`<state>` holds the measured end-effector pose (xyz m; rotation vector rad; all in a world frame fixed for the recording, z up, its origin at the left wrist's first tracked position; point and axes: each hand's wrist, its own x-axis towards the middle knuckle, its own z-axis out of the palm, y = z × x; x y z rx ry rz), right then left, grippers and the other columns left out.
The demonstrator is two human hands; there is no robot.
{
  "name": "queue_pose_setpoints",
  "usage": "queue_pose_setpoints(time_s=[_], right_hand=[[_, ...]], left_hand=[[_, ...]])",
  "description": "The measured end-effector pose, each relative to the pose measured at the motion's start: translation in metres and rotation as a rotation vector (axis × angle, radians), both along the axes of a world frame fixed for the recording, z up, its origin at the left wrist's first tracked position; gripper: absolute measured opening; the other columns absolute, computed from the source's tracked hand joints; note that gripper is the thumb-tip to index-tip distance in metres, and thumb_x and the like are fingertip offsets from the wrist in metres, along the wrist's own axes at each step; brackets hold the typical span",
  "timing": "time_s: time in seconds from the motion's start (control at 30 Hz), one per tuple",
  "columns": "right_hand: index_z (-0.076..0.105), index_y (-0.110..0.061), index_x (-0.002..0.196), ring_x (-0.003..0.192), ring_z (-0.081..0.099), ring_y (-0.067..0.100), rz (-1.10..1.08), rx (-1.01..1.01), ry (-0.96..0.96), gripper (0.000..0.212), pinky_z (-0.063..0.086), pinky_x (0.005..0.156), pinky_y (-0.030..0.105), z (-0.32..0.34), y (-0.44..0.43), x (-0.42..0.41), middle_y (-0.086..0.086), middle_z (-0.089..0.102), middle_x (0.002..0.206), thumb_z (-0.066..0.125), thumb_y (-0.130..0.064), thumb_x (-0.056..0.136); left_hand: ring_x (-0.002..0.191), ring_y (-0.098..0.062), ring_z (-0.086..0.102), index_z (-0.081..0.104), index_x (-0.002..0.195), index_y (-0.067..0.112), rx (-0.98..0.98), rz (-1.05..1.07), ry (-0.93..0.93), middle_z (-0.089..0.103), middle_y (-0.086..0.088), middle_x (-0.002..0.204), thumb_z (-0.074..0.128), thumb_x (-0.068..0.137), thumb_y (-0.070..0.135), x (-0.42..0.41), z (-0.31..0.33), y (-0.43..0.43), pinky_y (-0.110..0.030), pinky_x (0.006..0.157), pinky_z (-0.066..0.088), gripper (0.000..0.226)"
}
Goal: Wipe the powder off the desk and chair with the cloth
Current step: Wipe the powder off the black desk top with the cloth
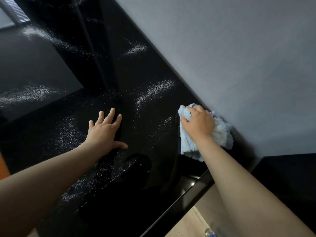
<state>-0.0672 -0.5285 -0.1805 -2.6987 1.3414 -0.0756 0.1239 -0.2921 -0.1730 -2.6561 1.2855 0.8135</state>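
A glossy black desk fills most of the view, with white powder scattered over it in several streaks and patches. My right hand grips a light blue fluffy cloth and presses it on the desk close to the grey wall. My left hand lies flat on the desk with fingers spread, to the left of the cloth, holding nothing. No chair is clearly visible.
A grey wall borders the desk on the right. A raised black panel with powder on it stands at the left. Light wooden floor shows below the desk's front edge, with a small bluish object on it.
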Motion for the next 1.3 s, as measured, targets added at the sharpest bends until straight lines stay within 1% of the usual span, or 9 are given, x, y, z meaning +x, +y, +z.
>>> queue_pose_setpoints(time_s=[0.1, 0.37, 0.53, 0.83, 0.97, 1.03, 1.1, 1.17, 1.3], right_hand=[[0.064, -0.023, 0.123, 0.1, 0.057, 0.03, 0.013, 0.002, 0.006, 0.041, 0.044, 0.078, 0.034, -0.001, 0.022, 0.002, 0.002, 0.061, 0.122, 0.059, -0.038, 0.086], [0.064, -0.022, 0.122, 0.101, 0.058, 0.027, 0.036, 0.018, -0.006, 0.04, 0.046, 0.08, 0.035, -0.004, 0.073, 0.009, 0.001, 0.061, 0.123, 0.06, -0.038, 0.085], [0.065, -0.024, 0.121, 0.099, 0.057, 0.025, 0.045, 0.03, -0.026, 0.039, 0.046, 0.08, 0.034, -0.004, 0.102, 0.011, -0.001, 0.061, 0.118, 0.061, -0.038, 0.084], [0.066, -0.024, 0.12, 0.1, 0.056, 0.026, 0.02, 0.04, -0.041, 0.039, 0.047, 0.08, 0.035, -0.004, 0.146, 0.014, 0.0, 0.061, 0.116, 0.063, -0.037, 0.083], [0.066, -0.027, 0.119, 0.098, 0.056, 0.025, -0.007, 0.053, -0.055, 0.038, 0.045, 0.077, 0.033, -0.004, 0.163, 0.015, -0.004, 0.061, 0.114, 0.065, -0.038, 0.082], [0.067, -0.028, 0.117, 0.096, 0.055, 0.025, -0.017, 0.055, -0.06, 0.037, 0.043, 0.075, 0.031, -0.004, 0.171, 0.015, -0.005, 0.06, 0.112, 0.065, -0.038, 0.082], [0.067, -0.028, 0.117, 0.094, 0.055, 0.024, -0.017, 0.056, -0.059, 0.037, 0.042, 0.074, 0.03, -0.004, 0.178, 0.015, -0.005, 0.059, 0.11, 0.064, -0.039, 0.082], [0.066, -0.029, 0.118, 0.095, 0.055, 0.023, -0.015, 0.059, -0.046, 0.038, 0.044, 0.076, 0.03, -0.004, 0.185, 0.016, -0.006, 0.059, 0.111, 0.064, -0.04, 0.082], [0.066, -0.028, 0.119, 0.096, 0.056, 0.023, -0.017, 0.051, -0.036, 0.038, 0.044, 0.075, 0.031, -0.003, 0.201, 0.017, -0.006, 0.06, 0.112, 0.065, -0.04, 0.082]], left_hand=[[0.146, -0.035, -0.01, -0.001, 0.154, 0.025, 0.003, -0.007, 0.009, -0.016, -0.001, 0.16, 0.068, 0.068, 0.067, 0.0, 0.002, 0.0, -0.059, 0.115, 0.01, 0.117], [0.147, -0.035, -0.01, -0.003, 0.153, 0.024, 0.025, -0.021, -0.014, -0.016, -0.002, 0.16, 0.065, 0.069, 0.069, 0.0, 0.002, 0.0, -0.059, 0.116, 0.013, 0.118], [0.146, -0.036, -0.01, -0.003, 0.153, 0.024, 0.022, -0.028, -0.013, -0.016, -0.003, 0.16, 0.065, 0.069, 0.069, 0.001, 0.0, -0.001, -0.06, 0.115, 0.013, 0.118], [0.146, -0.037, -0.008, -0.001, 0.153, 0.024, 0.001, -0.029, -0.008, -0.013, -0.004, 0.16, 0.067, 0.068, 0.069, 0.002, -0.001, 0.001, -0.061, 0.115, 0.012, 0.118], [0.147, -0.036, -0.003, 0.004, 0.154, 0.024, 0.002, -0.046, 0.017, -0.008, -0.003, 0.161, 0.07, 0.07, 0.064, 0.007, 0.005, 0.001, -0.06, 0.114, 0.017, 0.114], [0.147, -0.036, -0.001, 0.007, 0.153, 0.024, 0.004, -0.075, 0.035, -0.005, -0.003, 0.161, 0.071, 0.072, 0.061, 0.012, 0.009, 0.001, -0.058, 0.115, 0.02, 0.109], [0.147, -0.034, 0.001, 0.01, 0.153, 0.022, -0.017, -0.132, 0.048, -0.001, -0.005, 0.161, 0.069, 0.076, 0.058, 0.018, 0.013, 0.008, -0.053, 0.116, 0.02, 0.104], [0.148, -0.03, 0.002, 0.01, 0.153, 0.022, -0.054, -0.221, 0.039, 0.003, -0.004, 0.161, 0.064, 0.081, 0.057, 0.023, 0.016, 0.024, -0.05, 0.119, 0.015, 0.097], [0.149, -0.022, 0.002, 0.013, 0.153, 0.026, -0.102, -0.359, 0.046, 0.009, 0.002, 0.161, 0.053, 0.088, 0.058, 0.024, 0.02, 0.066, -0.05, 0.12, 0.007, 0.083]])
